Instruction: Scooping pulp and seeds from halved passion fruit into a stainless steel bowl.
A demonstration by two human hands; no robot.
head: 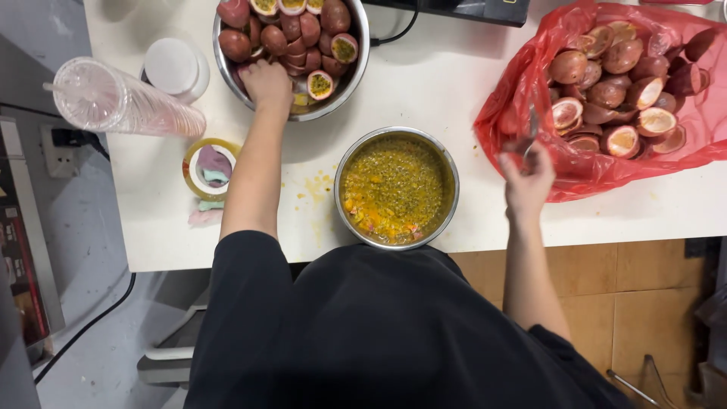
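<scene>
My left hand [266,82] reaches into a steel bowl [358,57] of halved passion fruit [320,83] at the top, fingers closed among the halves; whether it grips one is hidden. My right hand [528,178] holds a metal spoon [528,136] beside a red plastic bag [530,91] full of scooped-out passion fruit shells [622,140]. Between my hands sits a second steel bowl [451,163] holding yellow pulp with seeds [392,188].
On the white table [469,83]: a stack of clear plastic cups [121,102] lying on its side, a white lidded tub [176,68], a roll of tape [193,182] with cloth inside, pulp splashes [314,185]. A black cable [397,32] runs at the back.
</scene>
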